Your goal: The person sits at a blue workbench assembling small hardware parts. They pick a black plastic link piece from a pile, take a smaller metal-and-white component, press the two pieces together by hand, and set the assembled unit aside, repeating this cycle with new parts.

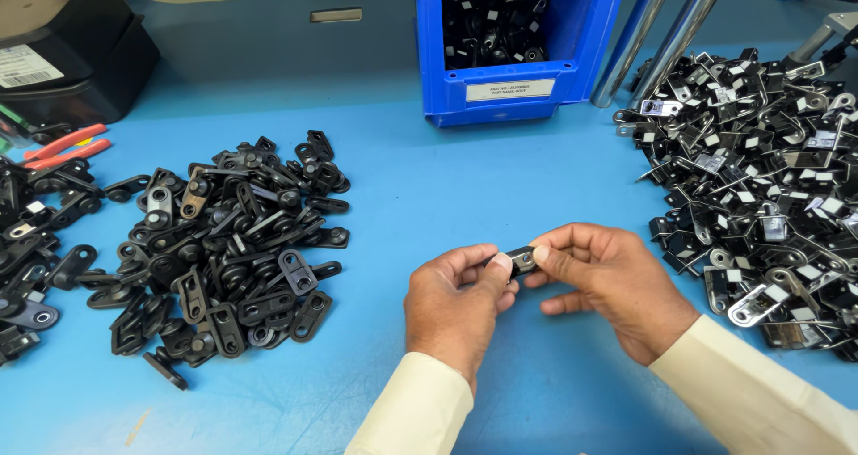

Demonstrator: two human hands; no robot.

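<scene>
Both of my hands meet over the blue table point(447, 187), pinching one small black bracket part point(521, 260) between them. My left hand point(456, 299) grips its left end with thumb and fingers. My right hand point(608, 281) holds the right end, thumb on top. Cream sleeves cover both wrists. A heap of black bracket pieces point(228, 240) lies to the left of my hands. A larger heap of black and silver metal parts with small white tags point(769, 196) lies to the right.
A blue plastic bin point(514, 53) holding more black parts stands at the back centre. Two metal poles point(661, 30) rise beside it. Black containers point(63, 48) sit at the back left, with red-handled pliers point(67, 147) and more black parts point(27, 249) along the left edge.
</scene>
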